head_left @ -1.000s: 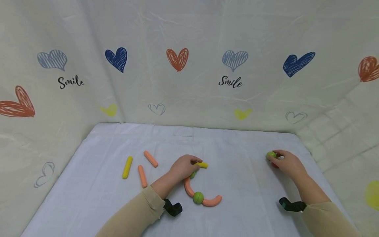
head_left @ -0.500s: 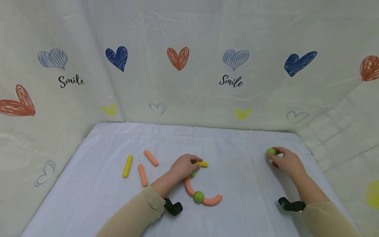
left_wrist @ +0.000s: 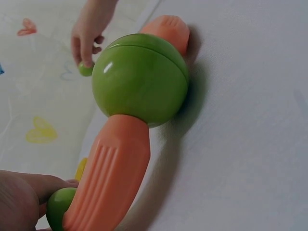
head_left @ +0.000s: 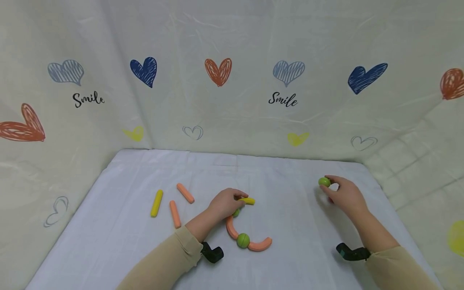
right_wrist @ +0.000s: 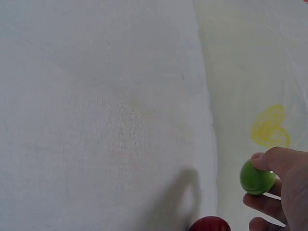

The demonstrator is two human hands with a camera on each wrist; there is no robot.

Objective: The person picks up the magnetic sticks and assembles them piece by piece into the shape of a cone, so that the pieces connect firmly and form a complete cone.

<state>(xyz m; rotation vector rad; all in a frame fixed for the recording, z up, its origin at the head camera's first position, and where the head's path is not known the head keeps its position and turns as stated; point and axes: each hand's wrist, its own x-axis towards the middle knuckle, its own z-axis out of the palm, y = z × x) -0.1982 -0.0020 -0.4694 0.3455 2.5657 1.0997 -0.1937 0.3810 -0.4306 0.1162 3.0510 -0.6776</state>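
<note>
Left hand (head_left: pixel 224 203): clamped on the yellow piece (head_left: pixel 249 201), far end of the orange-and-green chain (head_left: pixel 243 241); light, steady pressure suits. Right hand (head_left: pixel 346 195): thumb and fingers pinch a separate green ball (head_left: pixel 324 182), well apart, its face best left uncovered.

Head camera's looking forward and down across the table (head_left: pixel 290 217); left wrist, tight on a green ball (left_wrist: pixel 139 79), and right wrist, facing the backdrop (right_wrist: pixel 245 72), share the right hand (head_left: pixel 349 197).

yellow piece (head_left: pixel 249 201) partly covered by left hand (head_left: pixel 225 203), red rounded thing (right_wrist: pixel 210 224) cut off below in right wrist view
</note>
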